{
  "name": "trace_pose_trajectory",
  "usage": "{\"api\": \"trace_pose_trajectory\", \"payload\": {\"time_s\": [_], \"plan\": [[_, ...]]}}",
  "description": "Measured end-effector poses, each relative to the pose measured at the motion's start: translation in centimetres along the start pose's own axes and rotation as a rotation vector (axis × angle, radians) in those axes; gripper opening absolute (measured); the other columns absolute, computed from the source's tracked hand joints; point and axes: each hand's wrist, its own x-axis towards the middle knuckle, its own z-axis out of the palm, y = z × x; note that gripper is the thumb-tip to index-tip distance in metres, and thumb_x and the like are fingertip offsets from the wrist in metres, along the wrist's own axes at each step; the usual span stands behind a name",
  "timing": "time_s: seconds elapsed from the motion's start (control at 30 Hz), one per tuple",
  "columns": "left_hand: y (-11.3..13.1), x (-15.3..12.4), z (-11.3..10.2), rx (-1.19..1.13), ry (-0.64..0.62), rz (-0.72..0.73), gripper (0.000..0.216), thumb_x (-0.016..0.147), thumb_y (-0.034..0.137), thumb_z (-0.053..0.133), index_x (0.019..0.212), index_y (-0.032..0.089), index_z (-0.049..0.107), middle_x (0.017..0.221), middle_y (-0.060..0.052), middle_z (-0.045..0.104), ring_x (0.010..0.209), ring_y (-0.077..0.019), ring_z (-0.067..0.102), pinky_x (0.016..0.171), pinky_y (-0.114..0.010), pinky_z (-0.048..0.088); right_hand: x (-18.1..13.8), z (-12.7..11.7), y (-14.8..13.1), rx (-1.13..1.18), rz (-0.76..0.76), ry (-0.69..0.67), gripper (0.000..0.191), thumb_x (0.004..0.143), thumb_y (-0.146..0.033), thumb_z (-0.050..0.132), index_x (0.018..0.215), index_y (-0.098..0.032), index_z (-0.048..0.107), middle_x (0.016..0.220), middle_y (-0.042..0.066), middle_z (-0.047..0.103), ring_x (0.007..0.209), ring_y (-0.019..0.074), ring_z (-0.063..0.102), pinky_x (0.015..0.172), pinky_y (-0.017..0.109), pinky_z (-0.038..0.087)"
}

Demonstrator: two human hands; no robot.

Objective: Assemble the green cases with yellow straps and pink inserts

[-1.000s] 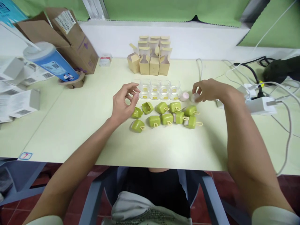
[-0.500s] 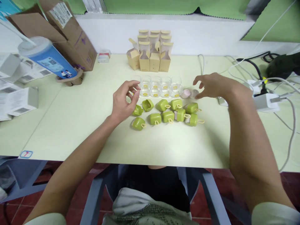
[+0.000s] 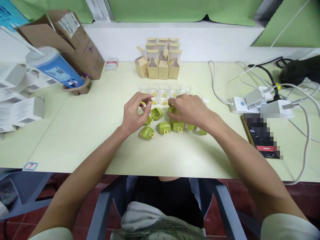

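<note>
a pale cream table point(image 3: 75, 140) is fronting a white wall point(image 3: 212, 45). the left hand point(image 3: 136, 115) is curving, released, thumb and fingertips parted; the right hand point(image 3: 192, 108) is arching over glossy green plastic cases point(image 3: 164, 126) at mid-table, its blurred grip impossible to tell. two cases are pointing cream loops point(image 3: 180, 130) nearward, long axes unclear. clear yellow-marked cups point(image 3: 164, 94) are sitting behind; the right hand is partly covering both.

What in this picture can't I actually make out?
From the head view:
- Several green cases: partly hidden by the right hand; whether it grips one is unclear.
- Phone: screen partly covered by pixel blocks.
- White boxes: some cut off by the left edge, print too small to read.
</note>
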Motion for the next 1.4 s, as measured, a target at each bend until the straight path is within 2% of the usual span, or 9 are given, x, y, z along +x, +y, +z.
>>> {"api": "trace_pose_trajectory", "payload": {"time_s": [0.13, 0.27, 0.43, 0.53, 0.67, 0.83, 1.1, 1.2, 1.4], "plan": [[0.5, -0.1, -0.1, -0.054, -0.113, 0.021, 0.044, 0.111, 0.042, 0.065, 0.153, 0.027, 0.064, 0.14, -0.012, 0.075, 0.113, -0.0213, 0.078, 0.076, -0.03, 0.07, -0.3, -0.9, 1.1, 0.582, -0.115, 0.164, 0.043, 0.108, -0.043, 0.068, 0.144, -0.021, 0.066, 0.114, 0.01, 0.082, 0.094, 0.025, 0.076, 0.082, 0.038, 0.054], [0.6, -0.3, -0.1, -0.004, -0.046, 0.022, 0.047, 0.108, 0.052, 0.072, 0.148, 0.027, 0.07, 0.135, -0.011, 0.079, 0.116, -0.0245, 0.079, 0.078, -0.032, 0.072, 0.6, 0.5, 0.7, 0.986, -0.247, 0.191, 0.037, 0.11, -0.048, 0.064, 0.134, -0.02, 0.068, 0.11, 0.007, 0.081, 0.08, 0.0173, 0.073, 0.078, 0.034, 0.057], [0.3, -1.0, 0.3, 0.148, 0.117, 0.072, 0.049, 0.107, 0.048, 0.074, 0.152, 0.03, 0.07, 0.131, -0.01, 0.076, 0.095, -0.0197, 0.078, 0.075, -0.032, 0.07, 1.3, 2.5, -1.3, 0.779, -0.216, 0.497, 0.043, 0.109, -0.058, 0.064, 0.115, -0.017, 0.076, 0.113, 0.011, 0.081, 0.086, 0.0201, 0.075, 0.085, 0.035, 0.058], [0.2, -1.3, 0.6, 0.194, 0.186, 0.117, 0.051, 0.105, 0.043, 0.074, 0.155, 0.03, 0.069, 0.127, -0.01, 0.073, 0.085, -0.0168, 0.074, 0.072, -0.033, 0.067, 1.0, 3.1, -2.2, 0.6, -0.232, 0.581, 0.043, 0.115, -0.051, 0.054, 0.126, -0.015, 0.074, 0.109, 0.012, 0.08, 0.087, 0.0208, 0.074, 0.089, 0.036, 0.058], [0.5, -1.2, 0.9, 0.172, 0.207, 0.103, 0.043, 0.106, 0.038, 0.072, 0.148, 0.032, 0.074, 0.121, -0.008, 0.073, 0.089, -0.017, 0.074, 0.072, -0.031, 0.066, 0.6, 3.4, -2.8, 0.366, -0.242, 0.522, 0.05, 0.12, -0.045, 0.038, 0.15, -0.014, 0.062, 0.115, 0.015, 0.08, 0.091, 0.0246, 0.075, 0.082, 0.037, 0.056], [1.2, -0.9, 1.1, 0.104, 0.197, 0.043, 0.033, 0.109, 0.036, 0.066, 0.139, 0.031, 0.08, 0.108, -0.004, 0.074, 0.088, -0.0161, 0.074, 0.074, -0.03, 0.068, 1.0, 3.6, -3.3, 0.207, -0.148, 0.46, 0.044, 0.12, -0.037, 0.031, 0.139, -0.013, 0.063, 0.111, 0.017, 0.078, 0.085, 0.0254, 0.072, 0.072, 0.036, 0.05], [1.8, -0.5, 1.2, 0.154, 0.116, 0.152, 0.031, 0.108, 0.025, 0.061, 0.134, 0.022, 0.078, 0.108, -0.007, 0.075, 0.085, -0.0165, 0.074, 0.069, -0.028, 0.065, 0.5, 2.4, -4.2, 0.204, -0.018, 0.25, 0.034, 0.119, -0.025, 0.034, 0.13, -0.01, 0.062, 0.107, 0.018, 0.079, 0.083, 0.026, 0.069, 0.072, 0.036, 0.039], [1.7, -0.8, 1.2, 0.137, 0.057, 0.078, 0.031, 0.11, 0.033, 0.06, 0.135, 0.022, 0.076, 0.118, -0.011, 0.075, 0.092, -0.0193, 0.075, 0.074, -0.031, 0.067, 0.4, 2.1, -4.0, 0.256, -0.01, 0.248, 0.034, 0.118, -0.025, 0.035, 0.13, -0.011, 0.064, 0.107, 0.017, 0.08, 0.085, 0.0268, 0.07, 0.074, 0.036, 0.039], [2.1, -0.9, 1.4, 0.048, -0.053, -0.105, 0.039, 0.118, 0.05, 0.047, 0.134, 0.024, 0.071, 0.123, -0.011, 0.074, 0.104, -0.0217, 0.075, 0.073, -0.031, 0.068, 0.0, 1.6, -3.1, 0.51, 0.035, 0.349, 0.024, 0.111, -0.033, 0.051, 0.11, -0.022, 0.072, 0.076, 0.006, 0.072, 0.073, 0.0264, 0.066, 0.074, 0.038, 0.046]]}}
